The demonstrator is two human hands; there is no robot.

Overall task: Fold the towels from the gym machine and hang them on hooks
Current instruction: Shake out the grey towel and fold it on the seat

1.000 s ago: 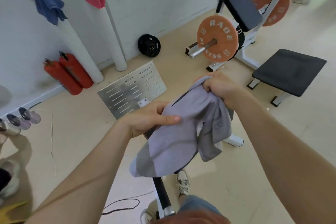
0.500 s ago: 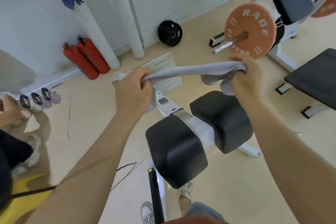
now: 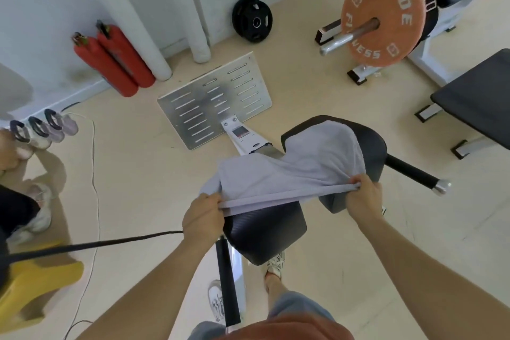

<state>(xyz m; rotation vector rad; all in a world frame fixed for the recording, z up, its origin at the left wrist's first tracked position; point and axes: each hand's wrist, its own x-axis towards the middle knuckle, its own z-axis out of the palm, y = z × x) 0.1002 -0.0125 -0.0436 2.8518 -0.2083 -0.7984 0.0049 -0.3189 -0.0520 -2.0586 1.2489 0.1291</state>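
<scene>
Gripping the grey towel (image 3: 298, 171) at both near corners, left hand (image 3: 202, 217) and right hand (image 3: 364, 199) closed tight on the cloth, fingers curled over the top of the hem and thumbs tucked under it. Near edge pulled taut into a straight band between the two fists, running left to right and rising slightly toward the right hand. Long axis of that edge lying across the view, the rest of the towel spreading away toward the wall. Far half draped over the rear black pad (image 3: 369, 143) of the gym machine, sagging in the gap between the two pads. Front black pad (image 3: 265, 232) showing bare just below the stretched hem, right beside the left knuckles. Left corner bunched a little above the left hand, a small flap hanging off toward the floor. Beyond the pads, a slotted metal footplate (image 3: 215, 99) on the floor, two red fire extinguishers (image 3: 113, 61) leaning at the wall, an orange weight plate (image 3: 383, 16) on its bar to the right, a small black plate (image 3: 252, 19) against the wall.
</scene>
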